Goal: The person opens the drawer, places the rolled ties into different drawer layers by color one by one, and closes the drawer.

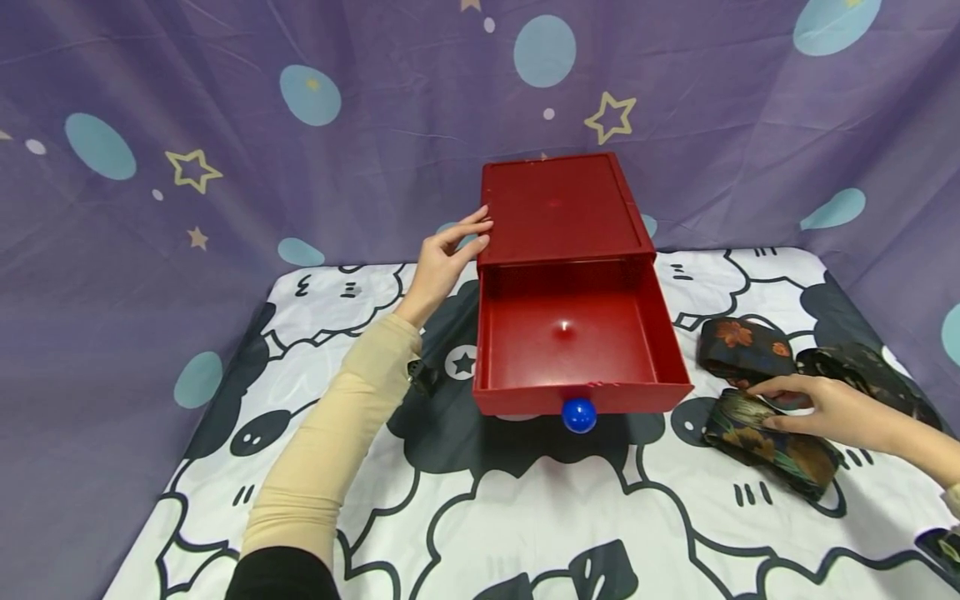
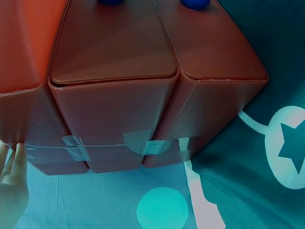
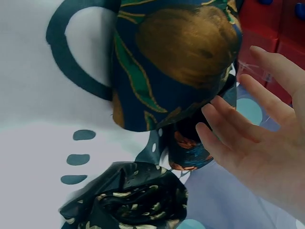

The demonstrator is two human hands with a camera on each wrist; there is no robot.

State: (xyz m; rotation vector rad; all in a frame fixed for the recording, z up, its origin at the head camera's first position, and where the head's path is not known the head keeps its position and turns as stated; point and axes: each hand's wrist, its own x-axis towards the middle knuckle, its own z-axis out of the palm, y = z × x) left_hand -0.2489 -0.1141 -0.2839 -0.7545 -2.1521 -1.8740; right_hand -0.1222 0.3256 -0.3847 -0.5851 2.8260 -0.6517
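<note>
A red plastic drawer unit (image 1: 558, 208) stands on the table, its top drawer (image 1: 558, 358) pulled out and bare inside, with a round blue knob (image 1: 579, 415) in front. My left hand (image 1: 444, 265) touches the unit's upper left side with extended fingers; only part of that hand (image 2: 13, 186) enters the left wrist view. My right hand (image 1: 836, 410) is at a folded dark cloth with large flowers (image 1: 772, 446), thumb over its upper edge. In the right wrist view, the fingers of this hand (image 3: 257, 129) are spread beside the floral cloth (image 3: 186, 47), without a visible pinch.
Behind the right hand lie a rolled black cloth with orange flowers (image 1: 742, 346) and another dark patterned cloth (image 1: 862, 375). Lower drawers (image 2: 114, 43) are shut in the left wrist view. A purple curtain (image 1: 405, 100) hangs behind the cartoon-print tablecloth (image 1: 525, 517).
</note>
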